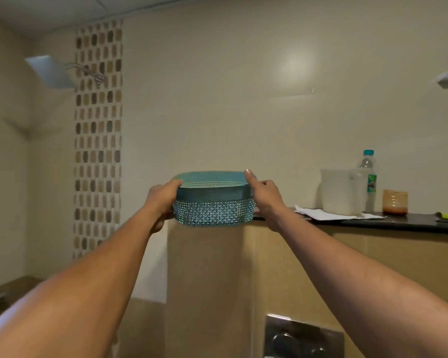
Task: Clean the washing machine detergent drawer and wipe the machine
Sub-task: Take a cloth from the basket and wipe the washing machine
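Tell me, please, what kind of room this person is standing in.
Most likely a bathroom. A square shower head hangs at the left, a metal flush plate is set low in the tiled wall, and the left hand and right hand hold a teal basket at a dark ledge.

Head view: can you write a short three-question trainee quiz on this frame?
1. True or false: the left hand and right hand both grip the basket.
2. Fill in: the bottle has a ____ cap.
3. Multiple choice: which container on the ledge is nearest the basket? A) tub B) bottle C) jar

Key: 1 true; 2 teal; 3 A.
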Tool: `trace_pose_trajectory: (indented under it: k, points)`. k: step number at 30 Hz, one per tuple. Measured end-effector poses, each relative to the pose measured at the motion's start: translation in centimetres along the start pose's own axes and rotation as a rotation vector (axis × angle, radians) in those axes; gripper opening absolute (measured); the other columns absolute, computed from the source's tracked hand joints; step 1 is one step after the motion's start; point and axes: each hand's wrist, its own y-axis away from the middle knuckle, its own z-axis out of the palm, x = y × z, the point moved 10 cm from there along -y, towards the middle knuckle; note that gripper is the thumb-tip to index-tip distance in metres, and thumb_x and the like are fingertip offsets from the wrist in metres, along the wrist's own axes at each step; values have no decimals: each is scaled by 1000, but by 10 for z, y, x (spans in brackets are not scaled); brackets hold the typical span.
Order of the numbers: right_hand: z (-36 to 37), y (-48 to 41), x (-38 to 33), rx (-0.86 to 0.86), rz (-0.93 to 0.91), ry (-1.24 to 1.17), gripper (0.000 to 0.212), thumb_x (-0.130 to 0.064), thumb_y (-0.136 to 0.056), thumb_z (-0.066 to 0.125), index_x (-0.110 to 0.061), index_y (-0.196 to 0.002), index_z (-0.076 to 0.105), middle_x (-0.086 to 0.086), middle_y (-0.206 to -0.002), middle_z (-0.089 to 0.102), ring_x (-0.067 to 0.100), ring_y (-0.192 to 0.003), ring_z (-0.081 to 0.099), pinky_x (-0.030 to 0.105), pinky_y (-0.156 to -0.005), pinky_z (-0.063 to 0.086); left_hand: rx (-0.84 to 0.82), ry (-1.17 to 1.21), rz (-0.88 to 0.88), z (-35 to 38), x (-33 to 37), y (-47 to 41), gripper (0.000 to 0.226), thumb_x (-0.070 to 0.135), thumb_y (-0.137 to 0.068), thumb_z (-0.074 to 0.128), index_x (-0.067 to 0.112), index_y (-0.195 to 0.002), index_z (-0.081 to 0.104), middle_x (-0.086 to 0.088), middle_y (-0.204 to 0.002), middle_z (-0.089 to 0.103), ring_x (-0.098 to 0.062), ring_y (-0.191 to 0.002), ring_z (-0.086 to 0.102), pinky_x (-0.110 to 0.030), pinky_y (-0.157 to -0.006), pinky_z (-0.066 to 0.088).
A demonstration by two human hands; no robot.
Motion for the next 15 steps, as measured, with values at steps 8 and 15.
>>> trace_pose_trajectory:
  k: [8,15]
  points:
    - [42,144,14,-252,79,21,36,-37,-90,55,-10,-113,60,10,-117,63,27,-94,61,37,-60,55,194,-120,-116,-116,-13,193,25,24,-88,58,10,-105,70,-9,-92,65,-28,-78,60,-39,-73,56]
    - [145,293,13,-579,133,-12,36,-26,-88,52,-6,-117,58,10,-97,61,24,-79,57,37,-57,55,399,-194,-243,-261,-23,353,27,16,-87,62,3,-110,67,-14,-92,61,-29,-81,58,-49,-83,59]
